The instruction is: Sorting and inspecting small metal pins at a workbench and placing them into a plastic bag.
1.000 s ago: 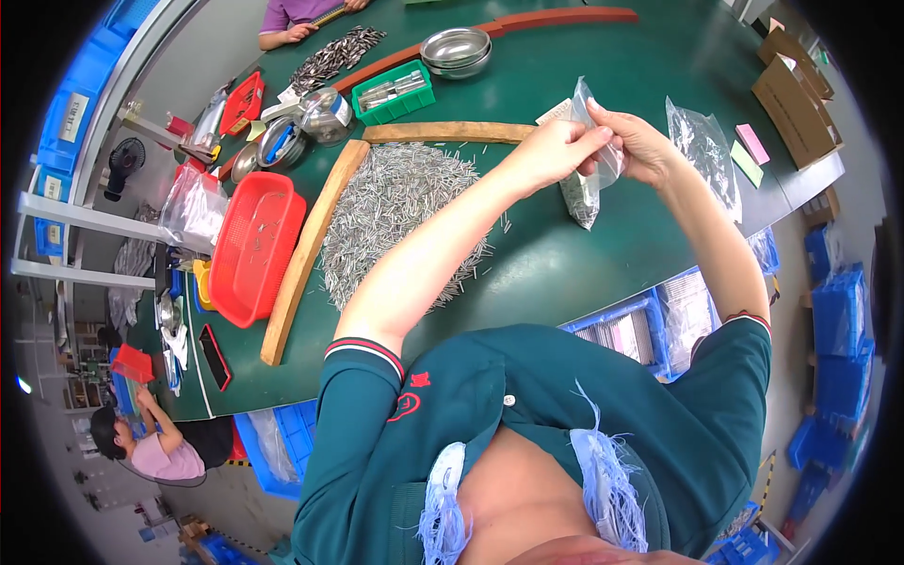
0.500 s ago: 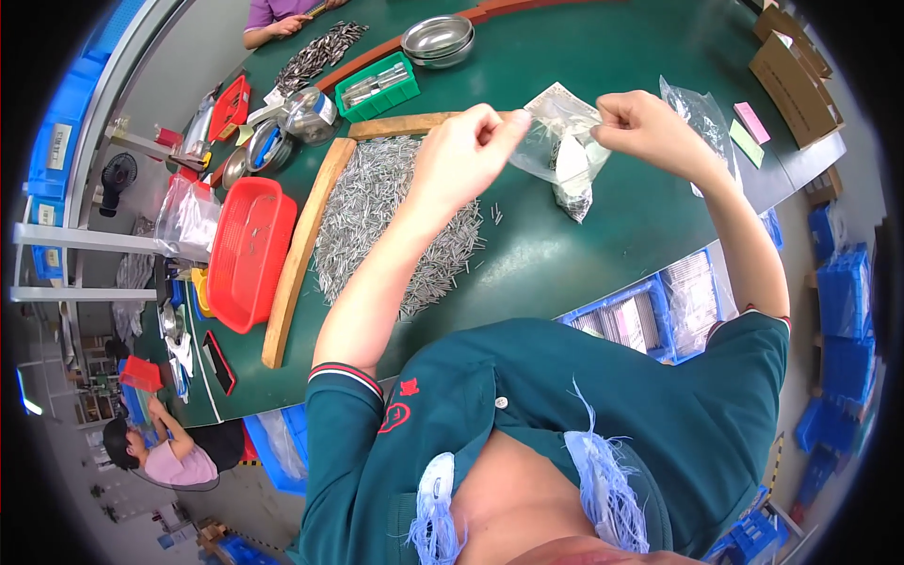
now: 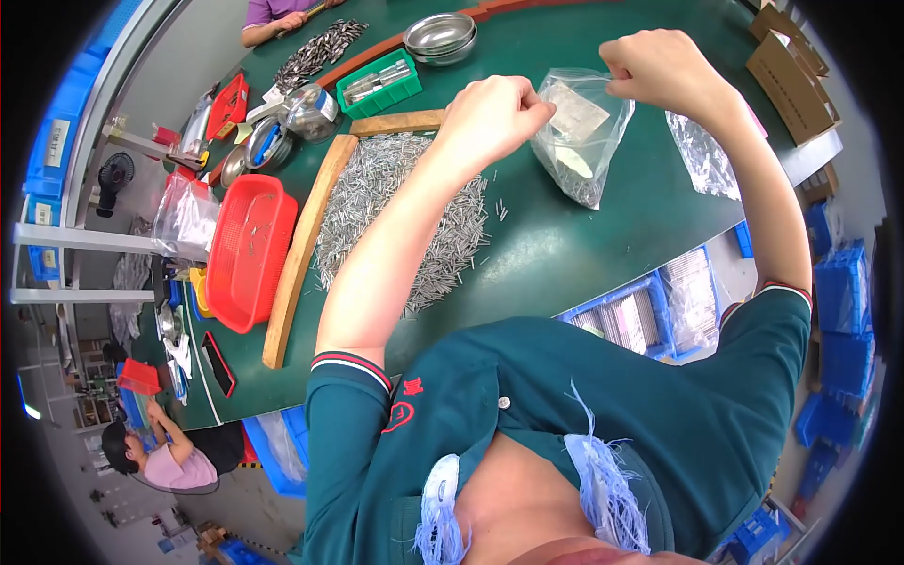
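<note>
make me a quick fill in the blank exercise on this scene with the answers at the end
1. The left hand and right hand hold a clear plastic ____ at its upper edges.
2. The long bar along the left side of the pile of metal pins is made of ____.
3. The large basket just left of that bar is coloured ____.
4. The small tray near the steel bowls is coloured ____.

Missing words: bag; wood; red; green

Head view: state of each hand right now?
Left hand: closed, fingers pinching the left edge of the clear plastic bag.
Right hand: closed, gripping the bag's upper right edge.
</note>
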A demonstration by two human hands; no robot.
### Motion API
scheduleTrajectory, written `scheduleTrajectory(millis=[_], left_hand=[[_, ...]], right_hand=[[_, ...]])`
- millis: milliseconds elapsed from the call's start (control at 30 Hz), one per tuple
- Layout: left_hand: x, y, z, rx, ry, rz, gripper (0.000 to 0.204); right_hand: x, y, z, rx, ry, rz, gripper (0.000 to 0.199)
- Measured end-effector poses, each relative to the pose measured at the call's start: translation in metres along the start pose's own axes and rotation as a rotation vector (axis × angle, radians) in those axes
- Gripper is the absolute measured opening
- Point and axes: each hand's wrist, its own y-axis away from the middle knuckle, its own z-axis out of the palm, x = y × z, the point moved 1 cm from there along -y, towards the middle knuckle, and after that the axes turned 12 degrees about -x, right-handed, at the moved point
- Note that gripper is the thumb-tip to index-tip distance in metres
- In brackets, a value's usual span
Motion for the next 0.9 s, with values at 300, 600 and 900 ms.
scheduleTrajectory(millis=[300, 600, 900], left_hand=[[-0.006, 0.024, 0.016, 0.055, 0.047, -0.075, 0.025], [-0.002, 0.046, 0.032, 0.113, -0.018, -0.03, 0.027], [-0.008, 0.057, 0.037, 0.142, 0.002, 0.004, 0.026]], right_hand=[[-0.075, -0.025, 0.023, -0.702, 0.07, -0.33, 0.015], [-0.069, -0.055, 0.097, -0.894, -0.133, 0.154, 0.027], [-0.069, -0.046, 0.136, -0.426, -0.317, -0.249, 0.025]])
